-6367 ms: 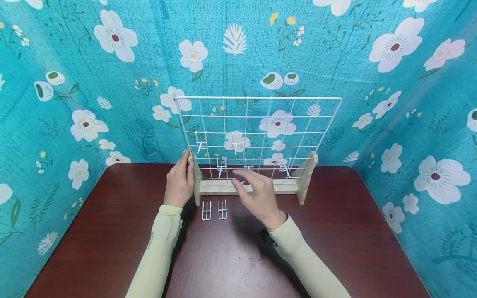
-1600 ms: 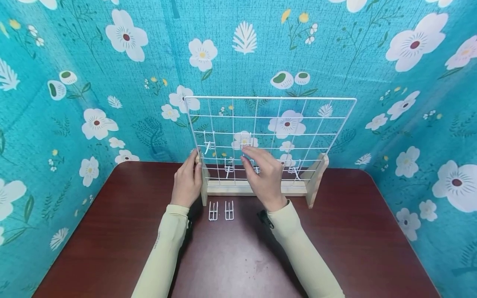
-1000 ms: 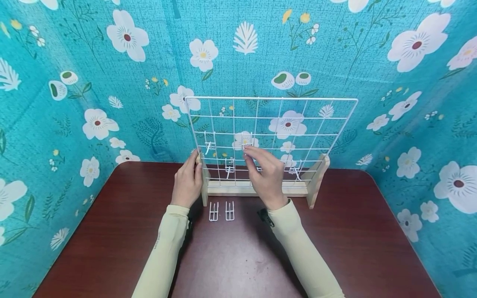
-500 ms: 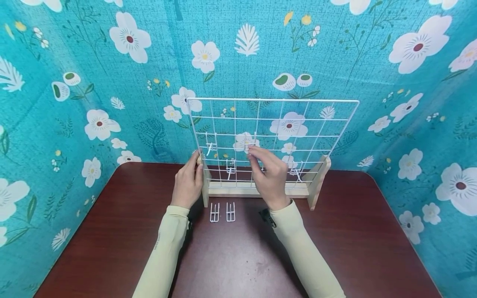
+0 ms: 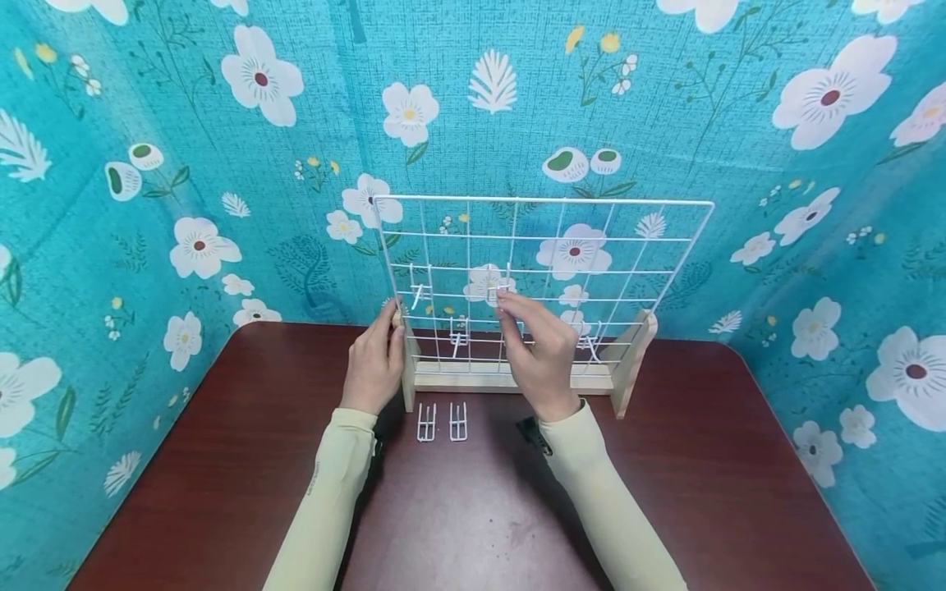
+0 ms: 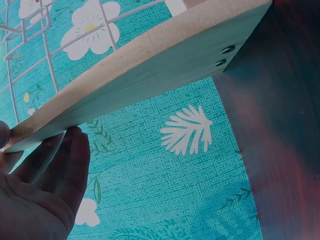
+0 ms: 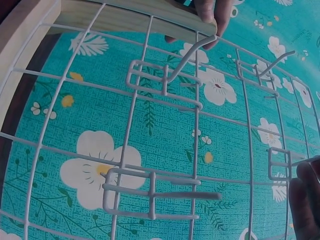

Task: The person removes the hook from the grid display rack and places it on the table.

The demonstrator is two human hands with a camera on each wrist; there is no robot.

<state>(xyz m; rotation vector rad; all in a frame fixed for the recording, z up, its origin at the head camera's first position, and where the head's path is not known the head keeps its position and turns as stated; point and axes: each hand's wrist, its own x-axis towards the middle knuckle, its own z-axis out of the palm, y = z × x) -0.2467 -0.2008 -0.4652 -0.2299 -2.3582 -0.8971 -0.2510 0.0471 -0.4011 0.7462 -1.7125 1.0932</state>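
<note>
A white wire grid panel (image 5: 562, 238) stands in a wooden base. My left hand (image 5: 374, 365) grips the top of the base's left wooden upright (image 5: 407, 361); in the left wrist view thumb and fingers lie on either side of that upright (image 6: 145, 65). My right hand (image 5: 543, 349) pinches the arm of a white wire hook (image 5: 497, 293) on the grid's upper middle. The right wrist view shows this hook (image 7: 280, 164) at the right edge, the right hand's fingers (image 7: 306, 192) at its arm. More hooks hang on the grid: upper left hook (image 5: 419, 293), lower left hook (image 5: 459, 338), lower right hook (image 5: 589, 346).
Two loose wire hooks, the left one (image 5: 426, 423) and the right one (image 5: 458, 423), lie side by side on the dark red table (image 5: 473, 525) before the base. A blue flowered cloth (image 5: 296, 164) stands behind and at both sides.
My right hand has risen from the lower middle of the grid to the upper middle hook and, in the last second, shifted it slightly right. My left hand keeps its grip on the upright.
</note>
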